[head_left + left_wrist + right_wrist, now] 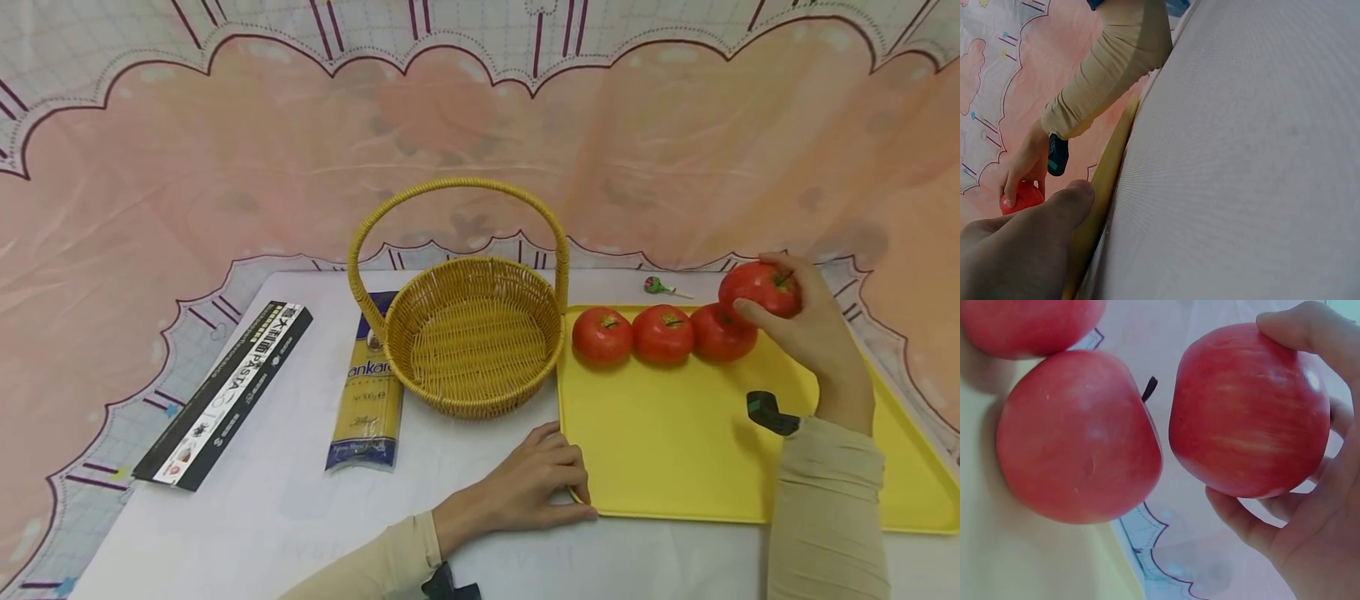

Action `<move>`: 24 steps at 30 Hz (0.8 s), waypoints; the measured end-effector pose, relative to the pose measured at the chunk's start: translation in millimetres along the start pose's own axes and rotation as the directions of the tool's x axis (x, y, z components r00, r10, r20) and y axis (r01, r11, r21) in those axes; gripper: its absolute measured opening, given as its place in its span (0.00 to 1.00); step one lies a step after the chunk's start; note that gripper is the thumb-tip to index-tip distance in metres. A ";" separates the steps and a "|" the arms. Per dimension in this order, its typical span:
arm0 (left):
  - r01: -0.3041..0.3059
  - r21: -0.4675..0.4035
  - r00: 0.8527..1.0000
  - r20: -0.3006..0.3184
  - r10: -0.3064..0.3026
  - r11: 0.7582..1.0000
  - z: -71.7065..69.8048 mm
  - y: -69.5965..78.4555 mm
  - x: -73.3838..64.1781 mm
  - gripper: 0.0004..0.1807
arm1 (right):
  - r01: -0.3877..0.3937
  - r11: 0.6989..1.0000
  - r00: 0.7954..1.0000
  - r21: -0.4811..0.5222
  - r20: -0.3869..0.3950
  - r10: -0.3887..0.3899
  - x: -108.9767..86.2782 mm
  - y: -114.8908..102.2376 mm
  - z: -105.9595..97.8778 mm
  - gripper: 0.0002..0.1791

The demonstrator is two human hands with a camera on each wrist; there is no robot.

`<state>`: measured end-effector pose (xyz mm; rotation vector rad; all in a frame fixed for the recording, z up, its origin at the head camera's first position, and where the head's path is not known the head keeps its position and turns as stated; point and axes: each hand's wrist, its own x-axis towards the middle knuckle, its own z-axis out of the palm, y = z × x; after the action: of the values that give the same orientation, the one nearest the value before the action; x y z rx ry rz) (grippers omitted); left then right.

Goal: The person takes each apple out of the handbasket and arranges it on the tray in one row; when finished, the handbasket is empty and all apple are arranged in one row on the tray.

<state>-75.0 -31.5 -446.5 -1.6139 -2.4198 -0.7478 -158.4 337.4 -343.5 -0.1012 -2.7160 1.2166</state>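
The right hand (806, 333) curls its fingers round a red apple (760, 287) and holds it just above the far edge of the yellow tray (675, 450); in the right wrist view the thumb and fingers wrap the fruit from both sides. Three more apples sit on the tray along that far edge, in a row: the nearest apple (722, 332) just beside the held one, the middle apple (662, 334) touching it, and the last apple (602, 336) closest to the tray's basket-side edge. The left hand (536, 492) rests on the table (300, 525) at the tray's near corner, fingers loosely bent, fingertips touching the tray's rim (it grips nothing). A wicker basket (468, 333) stands just beside the tray, with a pasta packet (367, 383) beyond it and a black pasta box (225, 392) farther still. A small lollipop (658, 287) lies behind the tray.
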 end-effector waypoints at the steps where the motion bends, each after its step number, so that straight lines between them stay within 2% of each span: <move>1: 0.002 -0.005 1.000 0.001 -0.002 1.000 0.0 0.0 -0.1 0.09 | -0.008 1.000 1.000 0.005 0.003 0.008 -0.1 0.7 -0.7 0.39; 11: 0.004 0.002 1.000 0.003 -0.004 1.000 -0.3 0.6 0.2 0.10 | -0.066 0.996 0.997 0.059 -0.027 0.068 1.4 9.9 -2.2 0.46; 19: -0.002 -0.002 1.000 -0.005 0.002 1.000 -0.2 -0.5 1.2 0.09 | -0.094 0.995 0.994 0.019 -0.056 0.095 3.2 17.3 -3.6 0.43; 24: -0.005 -0.020 1.000 -0.015 0.004 1.000 0.2 -1.0 0.8 0.08 | -0.111 0.993 0.989 0.034 -0.098 0.114 4.0 21.5 -2.3 0.42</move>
<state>-76.2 -31.0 -446.7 -1.6148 -2.4053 -0.7827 -162.1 353.9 -357.5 -0.3073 -2.6374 1.2433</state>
